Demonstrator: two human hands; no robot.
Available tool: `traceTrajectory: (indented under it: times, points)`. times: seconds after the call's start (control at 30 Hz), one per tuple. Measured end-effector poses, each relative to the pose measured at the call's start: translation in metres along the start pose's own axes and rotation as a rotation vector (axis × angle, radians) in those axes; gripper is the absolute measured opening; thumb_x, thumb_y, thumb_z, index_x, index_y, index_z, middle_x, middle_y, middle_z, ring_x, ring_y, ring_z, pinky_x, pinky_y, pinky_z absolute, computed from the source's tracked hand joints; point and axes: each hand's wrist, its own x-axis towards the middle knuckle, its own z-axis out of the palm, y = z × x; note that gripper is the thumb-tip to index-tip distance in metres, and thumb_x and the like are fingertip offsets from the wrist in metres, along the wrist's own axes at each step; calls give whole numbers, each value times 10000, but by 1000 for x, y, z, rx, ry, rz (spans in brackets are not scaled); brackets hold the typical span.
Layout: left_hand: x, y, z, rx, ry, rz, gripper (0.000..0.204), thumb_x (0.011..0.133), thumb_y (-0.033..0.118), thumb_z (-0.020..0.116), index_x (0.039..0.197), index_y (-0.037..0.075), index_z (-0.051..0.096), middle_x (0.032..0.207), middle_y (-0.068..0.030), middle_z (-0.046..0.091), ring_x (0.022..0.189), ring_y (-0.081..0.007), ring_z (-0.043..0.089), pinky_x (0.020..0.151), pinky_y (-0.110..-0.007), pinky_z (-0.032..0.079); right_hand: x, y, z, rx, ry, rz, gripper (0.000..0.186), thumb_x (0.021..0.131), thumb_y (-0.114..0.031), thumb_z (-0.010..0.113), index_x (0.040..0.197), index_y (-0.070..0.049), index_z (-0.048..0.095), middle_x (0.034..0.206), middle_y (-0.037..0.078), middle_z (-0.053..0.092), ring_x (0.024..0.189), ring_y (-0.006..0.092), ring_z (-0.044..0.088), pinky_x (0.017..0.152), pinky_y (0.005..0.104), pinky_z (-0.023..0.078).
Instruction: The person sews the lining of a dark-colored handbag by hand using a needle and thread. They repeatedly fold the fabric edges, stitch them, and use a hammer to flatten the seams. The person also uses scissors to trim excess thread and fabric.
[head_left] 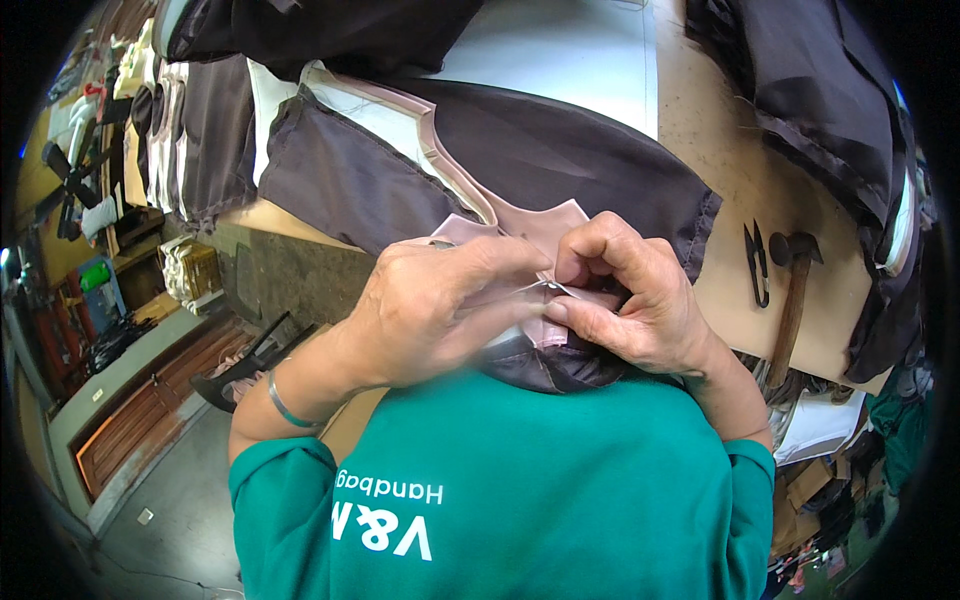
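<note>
A dark brown satin lining piece with pink trim lies across the bench and reaches to my body. At its near end, my right hand is closed, thumb and forefinger pinching the pink edge. Beside it, my left hand reaches in from the left, its fingertips close to the pinched spot. Motion smears the left thumb and lower fingers, so I cannot tell what they grip. A thin pale line, perhaps thread, and a tiny shiny spot show between both hands. A bunched dark fold hangs below them.
Right of the lining piece lie black thread snips and a wooden-handled hammer. More dark fabric pieces drape over the right side. Stacked dark and white pieces stand at the far left. A white sheet lies at the back.
</note>
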Motion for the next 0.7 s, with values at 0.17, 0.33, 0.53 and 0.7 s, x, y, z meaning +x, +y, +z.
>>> traceTrajectory:
  times: [0.17, 0.33, 0.53, 0.7]
  points:
    - [-2, -9, 0, -8, -42, 119, 175, 682, -6, 680, 849, 11, 630, 739, -120, 655, 612, -196, 645, 520, -256, 491, 0, 0, -11, 113, -65, 84, 182, 780, -108, 639, 889, 8, 551, 726, 42, 575, 628, 88, 541, 562, 203, 423]
    - [-7, -15, 8, 103, 76, 290, 186, 615, 29, 636, 800, 48, 643, 714, -67, 636, 538, -152, 584, 455, -242, 451, 5, 1, -21, 178, -167, 300, 184, 835, -155, 558, 838, 18, 618, 646, 81, 582, 597, 125, 542, 550, 278, 423]
    - [-13, -5, -5, 168, -115, 220, 219, 703, -1, 628, 912, 62, 638, 789, -125, 656, 618, -176, 632, 470, -237, 465, 7, 2, -24, -2, -252, 167, 171, 827, -140, 577, 779, 19, 620, 696, 82, 611, 600, 146, 565, 549, 262, 435]
    - [-10, -10, 0, 236, -40, 320, 218, 640, 44, 647, 858, 40, 638, 720, -65, 611, 505, -113, 528, 411, -212, 368, 8, 1, -23, -15, -225, 161, 182, 822, -154, 570, 774, 19, 601, 630, 112, 565, 566, 199, 552, 528, 306, 424]
